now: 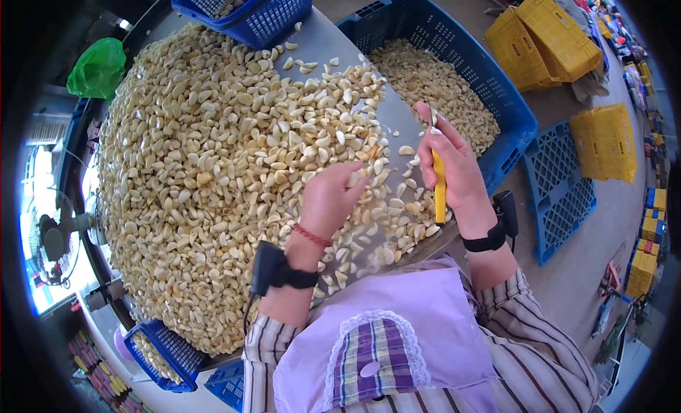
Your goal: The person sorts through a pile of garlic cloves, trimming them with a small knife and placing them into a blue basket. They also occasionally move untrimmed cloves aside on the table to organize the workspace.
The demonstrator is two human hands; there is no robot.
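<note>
Garlic cloves (213, 143): heaped on the bench (328, 38); likely light, firm, slick; best pinched by the plump sides.
Right hand (457, 161): fingers closed round the yellow handle of a knife (440, 193).
Left hand (330, 193): half-curled fingers at the heap; cannot tell if gripping anything.
Knife: likely light, stiff; best held clear of the blade.

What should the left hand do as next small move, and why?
Probably bring one of the pale cloves to the yellow-handled knife: the right hand grips it, while the left hand is at the cloves, away from the knife.
</note>
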